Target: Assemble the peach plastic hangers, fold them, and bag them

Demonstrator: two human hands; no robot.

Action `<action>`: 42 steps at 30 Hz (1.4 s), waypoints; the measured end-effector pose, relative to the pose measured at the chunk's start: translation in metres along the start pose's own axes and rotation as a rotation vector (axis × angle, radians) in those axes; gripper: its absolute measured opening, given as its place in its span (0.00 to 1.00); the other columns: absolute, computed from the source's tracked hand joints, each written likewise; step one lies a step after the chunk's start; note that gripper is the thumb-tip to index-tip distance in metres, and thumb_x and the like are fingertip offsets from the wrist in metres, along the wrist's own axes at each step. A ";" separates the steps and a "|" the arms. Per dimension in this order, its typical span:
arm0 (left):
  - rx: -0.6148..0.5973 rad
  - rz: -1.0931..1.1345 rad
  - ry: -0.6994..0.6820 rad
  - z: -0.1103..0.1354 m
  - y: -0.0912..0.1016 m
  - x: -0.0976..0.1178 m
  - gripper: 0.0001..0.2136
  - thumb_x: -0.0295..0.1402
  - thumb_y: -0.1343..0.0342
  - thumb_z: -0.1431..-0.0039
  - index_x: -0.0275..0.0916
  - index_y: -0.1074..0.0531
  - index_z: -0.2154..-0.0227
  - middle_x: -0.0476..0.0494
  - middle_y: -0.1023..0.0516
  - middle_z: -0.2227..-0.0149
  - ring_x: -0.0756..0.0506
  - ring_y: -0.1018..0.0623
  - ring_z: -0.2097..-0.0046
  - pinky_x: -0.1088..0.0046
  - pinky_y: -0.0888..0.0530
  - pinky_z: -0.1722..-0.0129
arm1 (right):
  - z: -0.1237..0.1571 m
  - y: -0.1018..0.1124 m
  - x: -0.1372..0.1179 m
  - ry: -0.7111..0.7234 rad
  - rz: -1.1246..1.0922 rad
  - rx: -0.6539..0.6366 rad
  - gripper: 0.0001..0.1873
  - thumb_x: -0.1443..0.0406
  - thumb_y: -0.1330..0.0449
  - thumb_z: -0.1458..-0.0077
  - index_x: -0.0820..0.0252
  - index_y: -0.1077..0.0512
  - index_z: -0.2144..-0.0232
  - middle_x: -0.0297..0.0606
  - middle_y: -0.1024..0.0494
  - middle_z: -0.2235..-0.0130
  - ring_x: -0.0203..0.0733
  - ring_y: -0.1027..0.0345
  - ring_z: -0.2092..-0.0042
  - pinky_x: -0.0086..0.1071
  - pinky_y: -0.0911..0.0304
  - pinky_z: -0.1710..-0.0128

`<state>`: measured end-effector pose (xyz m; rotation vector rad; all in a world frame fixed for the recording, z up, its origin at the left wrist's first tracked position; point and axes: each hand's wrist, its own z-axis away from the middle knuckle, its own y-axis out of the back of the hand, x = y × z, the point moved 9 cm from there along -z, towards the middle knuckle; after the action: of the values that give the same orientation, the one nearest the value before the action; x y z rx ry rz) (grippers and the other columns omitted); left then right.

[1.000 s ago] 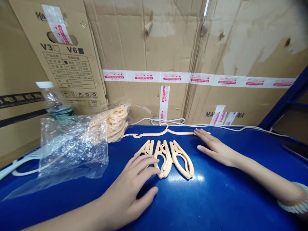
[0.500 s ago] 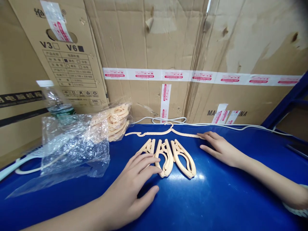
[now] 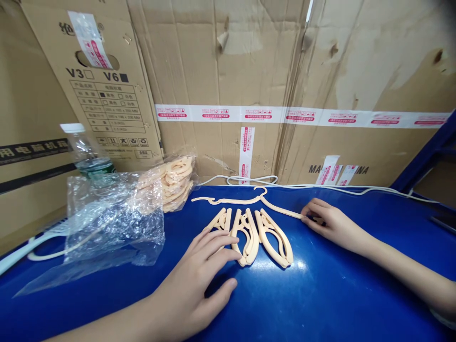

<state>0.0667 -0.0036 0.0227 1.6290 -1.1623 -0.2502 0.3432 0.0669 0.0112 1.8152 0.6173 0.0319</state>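
Observation:
An unfolded beige folding hanger (image 3: 238, 201) lies near the back of the blue table, its hook toward the cardboard. My right hand (image 3: 329, 221) pinches the end of its right arm between thumb and fingers. In front of it, three folded hangers lie side by side: a left one (image 3: 218, 219), partly hidden by my fingers, a middle one (image 3: 252, 242) and a right one (image 3: 276, 240). My left hand (image 3: 203, 270) rests open over the left folded hanger, with its fingertips at the middle one and its thumb apart.
A clear bag of folded hangers (image 3: 174, 180) sits at the back left, beside a crumpled plastic bag (image 3: 117, 237) and a bottle (image 3: 89, 161). A pale plastic utensil (image 3: 21, 249) lies at far left. A white cable (image 3: 317, 186) runs along the cardboard wall (image 3: 221, 61).
My right hand has closed on the end of the unfolded hanger. The hanger has shifted slightly right, its right arm now slanting more toward me. My left hand stays nearly still.

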 end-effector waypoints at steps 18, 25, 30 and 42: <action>0.053 0.125 0.057 -0.003 0.007 -0.009 0.12 0.28 0.49 0.40 0.46 0.29 0.55 0.43 0.26 0.47 0.40 0.30 0.42 0.52 0.37 0.38 | 0.010 0.013 0.004 -0.142 -0.184 0.074 0.18 0.52 0.47 0.41 0.59 0.30 0.59 0.35 0.26 0.74 0.39 0.33 0.74 0.32 0.36 0.74; 0.067 0.188 0.170 -0.004 0.011 -0.021 0.12 0.30 0.50 0.38 0.46 0.30 0.53 0.43 0.25 0.49 0.41 0.27 0.46 0.56 0.31 0.44 | 0.012 0.016 0.001 -0.174 -0.213 0.092 0.20 0.49 0.46 0.41 0.59 0.28 0.61 0.36 0.24 0.73 0.41 0.31 0.72 0.32 0.35 0.73; 0.148 0.201 0.320 -0.001 0.019 -0.036 0.12 0.34 0.49 0.39 0.47 0.30 0.53 0.47 0.22 0.57 0.43 0.22 0.59 0.66 0.25 0.60 | 0.014 0.010 0.001 -0.198 -0.229 0.085 0.19 0.49 0.47 0.40 0.57 0.29 0.60 0.36 0.23 0.71 0.42 0.30 0.69 0.33 0.35 0.70; 0.442 0.503 0.528 0.014 0.022 -0.080 0.24 0.41 0.48 0.39 0.46 0.45 0.41 0.37 0.40 0.37 0.36 0.37 0.36 0.47 0.39 0.38 | 0.021 0.039 -0.012 -0.219 -0.264 0.331 0.18 0.49 0.42 0.45 0.56 0.28 0.63 0.38 0.23 0.67 0.42 0.30 0.66 0.30 0.33 0.68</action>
<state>0.0050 0.0515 0.0051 1.5654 -1.2063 0.7628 0.3551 0.0353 0.0423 2.0025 0.7304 -0.4653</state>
